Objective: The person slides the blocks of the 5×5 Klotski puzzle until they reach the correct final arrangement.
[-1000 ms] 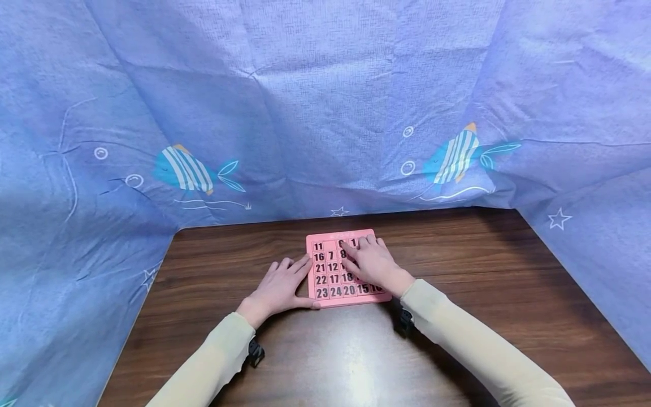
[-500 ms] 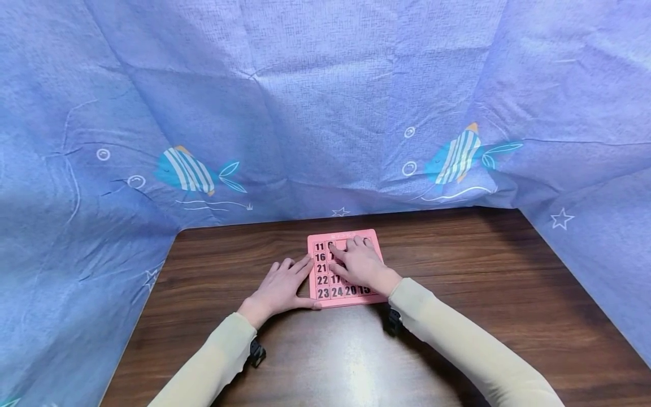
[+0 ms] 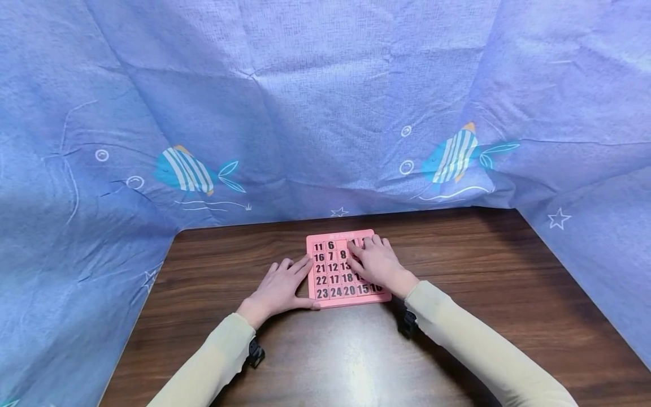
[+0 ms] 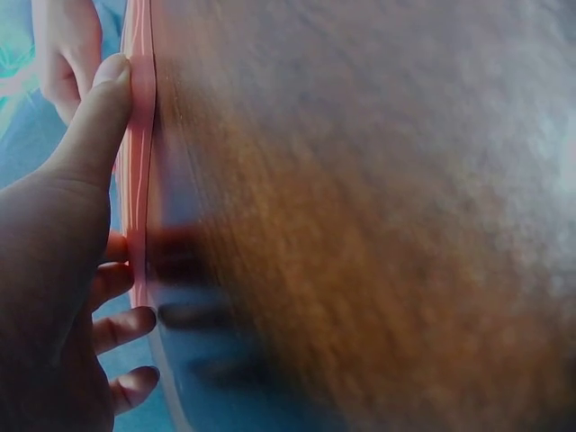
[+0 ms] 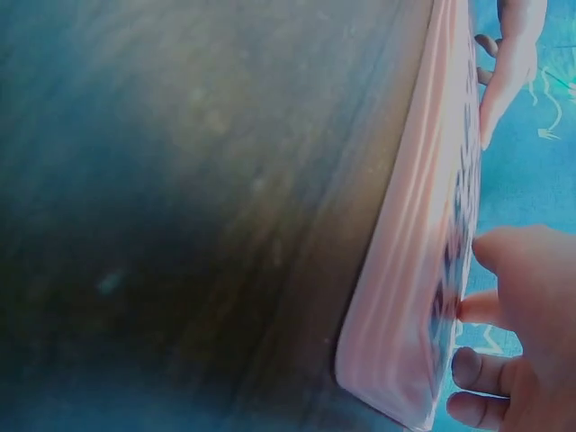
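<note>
A pink number slide puzzle (image 3: 319,279) lies flat on the table, with black numbers on its tiles. Its top row shows 11, 6, a gap, then a partly covered 1. My left hand (image 3: 278,284) steadies it, fingertips at the left side and thumb at the near left corner. In the left wrist view the thumb (image 4: 101,121) presses the puzzle's near edge (image 4: 139,135). My right hand (image 3: 380,263) is over the right part and hides several tiles. Its index fingertip touches the top row beside the gap, at the 1 tile.
The brown wood-grain table (image 3: 458,254) reaches back to a blue cloth (image 3: 325,113) printed with fish. A small black device (image 3: 256,353) is strapped under the left wrist, another black device (image 3: 409,324) under the right.
The 6 tile has slid left into the gap beside 11, so the gap is one place further right. My right hand moved left with it, then back right to the 1. The left hand stayed.
</note>
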The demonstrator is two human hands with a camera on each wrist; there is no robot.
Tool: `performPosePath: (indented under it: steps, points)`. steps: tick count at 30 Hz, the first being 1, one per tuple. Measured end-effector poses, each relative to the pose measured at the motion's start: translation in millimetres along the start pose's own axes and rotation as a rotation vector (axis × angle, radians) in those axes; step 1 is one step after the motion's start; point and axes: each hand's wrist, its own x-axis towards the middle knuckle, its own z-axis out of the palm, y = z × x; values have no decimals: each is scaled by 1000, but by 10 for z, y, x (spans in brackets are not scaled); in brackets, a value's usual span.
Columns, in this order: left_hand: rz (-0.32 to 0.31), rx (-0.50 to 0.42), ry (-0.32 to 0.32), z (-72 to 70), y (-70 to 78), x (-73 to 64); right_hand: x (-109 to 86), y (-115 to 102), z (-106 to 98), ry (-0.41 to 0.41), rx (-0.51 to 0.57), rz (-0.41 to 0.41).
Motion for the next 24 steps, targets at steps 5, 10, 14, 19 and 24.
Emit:
performPosePath:
  steps: [5,10,14,19,24]
  points:
    - [3,0,1,7,-1,8,23,5,36,-24,29,-5]
    - [-2,8,9,17,-14,17,71,-52,74,-44,17,-19]
    - [0,17,10,23,-25,20,119,-123,57,-58,1,-26]
    - [10,14,7,20,-28,27,175,-168,41,-67,-10,-40]
    - [9,26,4,16,-27,29,168,-146,22,-80,-5,-31]
